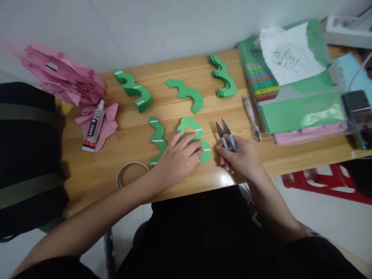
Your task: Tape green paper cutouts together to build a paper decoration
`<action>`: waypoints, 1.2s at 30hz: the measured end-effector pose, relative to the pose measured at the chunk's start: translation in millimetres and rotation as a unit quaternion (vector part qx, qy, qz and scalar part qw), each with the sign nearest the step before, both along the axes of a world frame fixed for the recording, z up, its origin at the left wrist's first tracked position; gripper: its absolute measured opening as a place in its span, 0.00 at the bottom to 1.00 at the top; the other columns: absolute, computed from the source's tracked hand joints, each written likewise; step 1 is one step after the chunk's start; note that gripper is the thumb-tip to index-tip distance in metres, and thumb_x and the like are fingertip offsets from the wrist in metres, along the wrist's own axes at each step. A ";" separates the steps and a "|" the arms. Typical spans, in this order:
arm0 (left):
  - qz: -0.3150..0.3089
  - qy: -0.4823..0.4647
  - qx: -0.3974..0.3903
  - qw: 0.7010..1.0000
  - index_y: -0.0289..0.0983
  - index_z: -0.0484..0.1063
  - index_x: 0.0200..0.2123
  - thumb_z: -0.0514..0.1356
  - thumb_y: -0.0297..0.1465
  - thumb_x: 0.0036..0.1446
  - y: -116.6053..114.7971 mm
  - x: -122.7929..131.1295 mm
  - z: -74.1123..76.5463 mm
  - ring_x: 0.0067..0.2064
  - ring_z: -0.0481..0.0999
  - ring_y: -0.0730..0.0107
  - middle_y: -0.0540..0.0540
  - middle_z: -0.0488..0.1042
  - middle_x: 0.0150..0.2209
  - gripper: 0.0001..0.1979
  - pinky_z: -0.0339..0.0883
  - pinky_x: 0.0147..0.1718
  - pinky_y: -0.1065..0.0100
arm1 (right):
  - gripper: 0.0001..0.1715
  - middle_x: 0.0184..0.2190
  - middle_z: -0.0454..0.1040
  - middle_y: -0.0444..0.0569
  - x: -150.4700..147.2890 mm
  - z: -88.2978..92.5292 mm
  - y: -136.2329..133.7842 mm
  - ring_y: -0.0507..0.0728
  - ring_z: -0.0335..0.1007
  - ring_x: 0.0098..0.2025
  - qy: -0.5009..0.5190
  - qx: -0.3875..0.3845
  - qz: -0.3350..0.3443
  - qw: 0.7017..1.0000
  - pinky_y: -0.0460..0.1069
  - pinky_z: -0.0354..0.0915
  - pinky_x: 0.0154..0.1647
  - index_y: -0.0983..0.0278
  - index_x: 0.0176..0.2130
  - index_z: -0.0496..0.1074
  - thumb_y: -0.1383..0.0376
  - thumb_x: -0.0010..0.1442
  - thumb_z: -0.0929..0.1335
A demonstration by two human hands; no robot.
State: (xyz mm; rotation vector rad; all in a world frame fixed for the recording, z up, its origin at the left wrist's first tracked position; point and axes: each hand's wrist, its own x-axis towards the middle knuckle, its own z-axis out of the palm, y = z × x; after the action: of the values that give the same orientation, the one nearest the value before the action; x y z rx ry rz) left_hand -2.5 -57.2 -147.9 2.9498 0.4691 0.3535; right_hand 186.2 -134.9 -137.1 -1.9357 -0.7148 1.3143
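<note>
Green wavy paper piece lies at the near middle of the wooden table, partly hidden under the left hand. At the left edge of the scene stands a black fabric item with two olive bands. On the far right lies a green plastic-wrapped pack, with a crumpled white paper spread on top. A pink paper bundle sits at the far left, and a red plastic object shows below the table on the right. The left hand is palm down with its fingers loosely spread, resting on the green piece. The right hand, just to the right, grips small thread snips whose blades stand apart, points toward the far side. Farther back are a left green stack, a middle green shape and a right green stack; another green strip lies near, left of the fingers. A tape roll lies beside the left forearm. Left of it and farther back, a B-7000 tube rests on pink paper. A clear pen lies beside the pack. White strips cross the green piece
</note>
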 end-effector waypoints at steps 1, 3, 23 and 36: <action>0.004 -0.008 -0.019 1.000 0.36 0.76 0.44 0.56 0.29 0.65 0.7 0.7 0.5 0.59 0.69 0.55 0.46 0.77 0.52 0.10 0.58 0.60 0.50 | 0.10 0.12 0.67 0.35 -0.4 -1.6 -1.2 0.47 0.61 0.10 -0.002 0.007 -0.003 1.000 0.41 0.55 0.08 0.62 0.32 0.63 0.62 0.54 0.69; 0.016 -0.022 -0.063 0.998 0.34 0.75 0.46 0.57 0.30 0.63 2.6 -0.6 4.8 0.60 0.68 0.54 0.43 0.76 0.54 0.11 0.58 0.60 0.49 | 0.11 0.12 0.68 0.36 -0.9 -4.6 -3.5 0.48 0.61 0.10 -0.004 0.020 -0.010 1.000 0.41 0.55 0.07 0.62 0.32 0.63 0.60 0.54 0.69; 0.328 -0.127 -0.008 0.936 0.39 0.76 0.41 0.56 0.28 0.62 -38.2 -55.1 5.4 0.54 0.72 0.54 0.42 0.78 0.48 0.09 0.70 0.52 0.47 | 0.27 0.13 0.67 0.40 -11.2 -18.8 -18.7 0.49 0.60 0.11 -0.021 0.161 -0.045 0.986 0.43 0.55 0.11 0.61 0.27 0.62 0.42 0.52 0.69; 0.400 -0.129 0.080 0.904 0.39 0.71 0.49 0.58 0.33 0.62 -73.4 -72.1 -9.0 0.56 0.70 0.46 0.35 0.73 0.52 0.12 0.65 0.52 0.44 | 0.20 0.38 0.76 0.56 -18.0 -38.6 -26.4 0.62 0.72 0.40 -0.355 0.252 -0.131 0.891 0.57 0.67 0.42 0.65 0.46 0.70 0.57 0.62 0.60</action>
State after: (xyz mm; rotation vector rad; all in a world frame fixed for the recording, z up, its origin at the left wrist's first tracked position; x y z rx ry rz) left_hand -74.6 -130.5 -156.9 2.6276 1.6642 0.8776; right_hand 168.3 -161.3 -175.7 -1.9504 -0.9748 0.1768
